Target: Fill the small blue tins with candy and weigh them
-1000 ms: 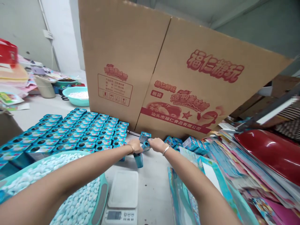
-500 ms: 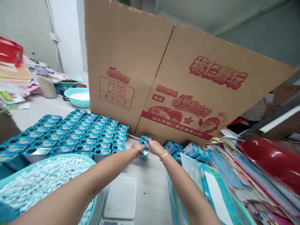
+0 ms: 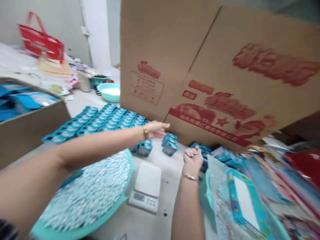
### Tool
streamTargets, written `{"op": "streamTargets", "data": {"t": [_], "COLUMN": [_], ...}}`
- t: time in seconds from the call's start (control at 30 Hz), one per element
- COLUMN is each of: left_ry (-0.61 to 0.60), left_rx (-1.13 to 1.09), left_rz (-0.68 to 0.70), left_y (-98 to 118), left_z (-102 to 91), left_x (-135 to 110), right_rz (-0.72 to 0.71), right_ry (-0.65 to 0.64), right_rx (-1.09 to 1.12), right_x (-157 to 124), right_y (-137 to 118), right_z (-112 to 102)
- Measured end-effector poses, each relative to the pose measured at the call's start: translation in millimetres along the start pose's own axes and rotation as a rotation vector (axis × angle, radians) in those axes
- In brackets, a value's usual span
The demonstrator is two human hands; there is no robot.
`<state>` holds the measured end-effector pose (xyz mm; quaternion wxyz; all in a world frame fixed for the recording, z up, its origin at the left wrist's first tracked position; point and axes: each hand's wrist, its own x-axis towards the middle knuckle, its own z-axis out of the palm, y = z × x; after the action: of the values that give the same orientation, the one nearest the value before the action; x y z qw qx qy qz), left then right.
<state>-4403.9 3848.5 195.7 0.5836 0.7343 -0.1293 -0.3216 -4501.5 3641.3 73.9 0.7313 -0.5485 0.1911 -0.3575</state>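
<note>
My left hand (image 3: 157, 129) stretches over the blue boxes with its fingers extended and nothing in it. Just below and right of its fingertips, a short row of small blue boxes (image 3: 170, 148) stands near the big carton. My right hand (image 3: 193, 157) is closed, its fingers curled in, and no object shows in it. It hovers left of a group of blue boxes (image 3: 200, 146) lying along the carton's base. Under my left arm spread rows of blue boxes with dark round windows (image 3: 86, 120), partly hidden by the arm.
A turquoise basin (image 3: 131, 166) full of pale blue candies sits at the left, beside a white scale (image 3: 148, 180). A large cardboard carton (image 3: 175, 76) forms the back wall. Flat printed packaging (image 3: 240, 200) lies right. An open carton (image 3: 37, 123) stands left; a smaller basin (image 3: 110, 96) is behind.
My hands have parted from the blue boxes they were gripping, which now stand on the table. The left hand opened; the right drew back right and curled. The view turned left.
</note>
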Motion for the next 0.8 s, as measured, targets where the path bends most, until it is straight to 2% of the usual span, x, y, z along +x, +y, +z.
{"op": "streamTargets", "data": {"t": [0.07, 0.1, 0.13, 0.17, 0.23, 0.27, 0.3, 0.33, 0.43, 0.47, 0.53, 0.6, 0.67, 0.73, 0.8], "left_ry": [-0.064, -0.127, -0.095, 0.013, 0.296, 0.396, 0.443, 0.439, 0.462, 0.474, 0.509, 0.542, 0.573, 0.571, 0.512], "left_rx": [-0.025, 0.056, 0.201, 0.374, 0.725, 0.862, 0.961, 1.029, 1.045, 1.020, 0.961, 0.910, 0.870, 0.827, 0.803], "left_rz": [0.095, 0.263, 0.389, 0.461, 0.515, 0.494, 0.456, 0.429, 0.349, 0.328, 0.318, 0.365, 0.456, 0.561, 0.650], "left_y": [7, 4, -3, -16, -57, -83, -110, -137, -199, -210, -218, -209, -187, -160, -134], "left_z": [-56.2, -84.2, -110.1, -133.1, -170.3, -184.7, -196.1, -204.4, -211.0, -208.7, -201.5, -194.2, -186.4, -173.9, -153.3], "left_x": [-53, -85, -119, -152, -209, -230, -244, -253, -257, -256, -253, -251, -246, -235, -215], "right_rz": [0.089, 0.149, 0.243, 0.328, 0.423, 0.447, 0.462, 0.477, 0.568, 0.607, 0.665, 0.676, 0.649, 0.603, 0.558], "right_ry": [-0.026, -0.049, -0.064, -0.070, -0.072, -0.077, -0.082, -0.086, -0.078, -0.080, -0.118, -0.168, -0.183, -0.153, -0.102], "right_rx": [0.149, 0.228, 0.401, 0.520, 0.618, 0.632, 0.636, 0.642, 0.686, 0.699, 0.699, 0.685, 0.678, 0.681, 0.690], "right_x": [-49, -73, -94, -114, -148, -161, -173, -183, -205, -210, -216, -218, -217, -214, -209], "right_y": [9, 16, 23, 31, 46, 52, 56, 58, 51, 47, 38, 30, 24, 19, 17], "right_z": [-2, -5, -8, -11, -14, -12, -8, 0, 36, 49, 72, 84, 83, 73, 56]}}
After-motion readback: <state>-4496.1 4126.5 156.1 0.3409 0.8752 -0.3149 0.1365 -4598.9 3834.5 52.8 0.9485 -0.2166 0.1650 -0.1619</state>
